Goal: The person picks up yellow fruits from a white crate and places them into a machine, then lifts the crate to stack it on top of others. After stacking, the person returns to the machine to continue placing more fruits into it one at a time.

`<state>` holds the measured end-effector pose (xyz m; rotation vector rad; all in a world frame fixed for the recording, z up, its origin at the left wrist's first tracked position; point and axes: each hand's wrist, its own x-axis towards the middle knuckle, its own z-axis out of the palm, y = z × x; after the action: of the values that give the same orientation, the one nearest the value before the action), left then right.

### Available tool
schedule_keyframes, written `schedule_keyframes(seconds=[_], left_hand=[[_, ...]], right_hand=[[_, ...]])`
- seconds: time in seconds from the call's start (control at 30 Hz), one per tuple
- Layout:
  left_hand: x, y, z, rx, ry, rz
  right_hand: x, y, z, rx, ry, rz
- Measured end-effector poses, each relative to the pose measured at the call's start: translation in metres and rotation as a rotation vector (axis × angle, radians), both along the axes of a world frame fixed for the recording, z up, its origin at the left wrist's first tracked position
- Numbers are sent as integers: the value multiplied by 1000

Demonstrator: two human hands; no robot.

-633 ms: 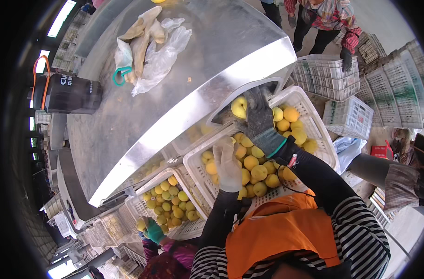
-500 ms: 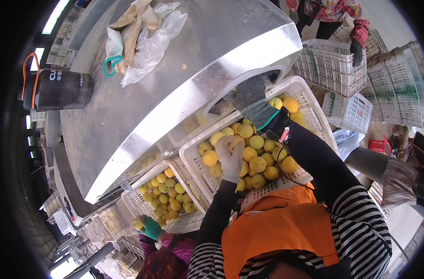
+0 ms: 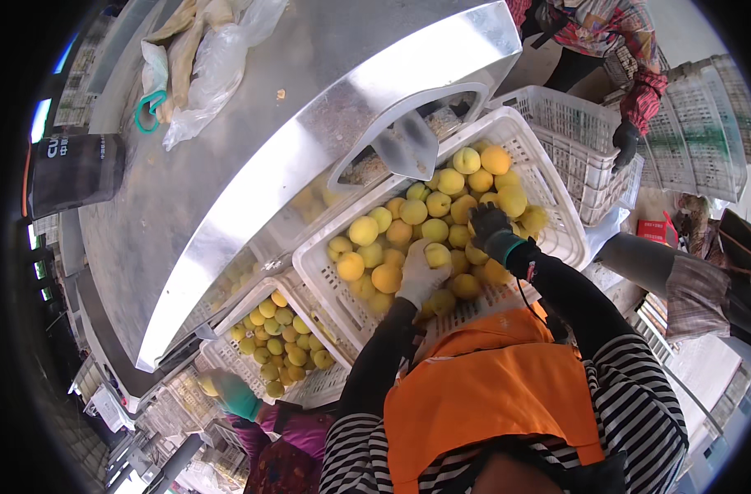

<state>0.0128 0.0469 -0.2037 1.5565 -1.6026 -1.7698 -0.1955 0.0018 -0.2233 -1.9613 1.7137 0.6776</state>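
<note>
My left hand (image 3: 425,273), in a pale glove, is closed around a yellow peach (image 3: 438,255) in the white slatted crate (image 3: 311,262) before me. To its right, my right hand (image 3: 492,229) reaches down onto the fruit in a black glove with a green cuff. Its fingers look bent and apart; no fruit shows clearly in its grasp, though the hand hides what lies underneath. Loose yellow and greenish peaches (image 3: 383,278) fill the crate around both hands. Just beyond the crate, a metal-rimmed opening (image 3: 408,144) is set into the machine's side.
A broad metal table (image 3: 227,165) with a bright curved edge holds a plastic bag (image 3: 219,70), cloth gloves and a black cylinder (image 3: 77,173). Left, a co-worker's green-gloved hand (image 3: 237,395) is beside another peach crate (image 3: 330,387). A person's dark-gloved hand (image 3: 625,142) touches stacked crates (image 3: 556,132).
My right hand has drawn back from the metal opening down onto the fruit. My left hand has shifted right and now grips a peach. The view has shifted, and the co-worker's green-gloved hand moved left.
</note>
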Motion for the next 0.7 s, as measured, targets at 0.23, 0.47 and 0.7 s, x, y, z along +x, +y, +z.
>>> schedule_keyframes(seconds=[0.23,0.47,0.7], left_hand=[[4,-25,127,449,1229,501],[3,-48,183,199,1159,494],[-8,-56,194,161,1196,600]], right_hand=[[31,4,121,-641,-1018,-53],[39,-4,214,-11,-1886,-742],[23,-28,225,-259,-1657,-250]])
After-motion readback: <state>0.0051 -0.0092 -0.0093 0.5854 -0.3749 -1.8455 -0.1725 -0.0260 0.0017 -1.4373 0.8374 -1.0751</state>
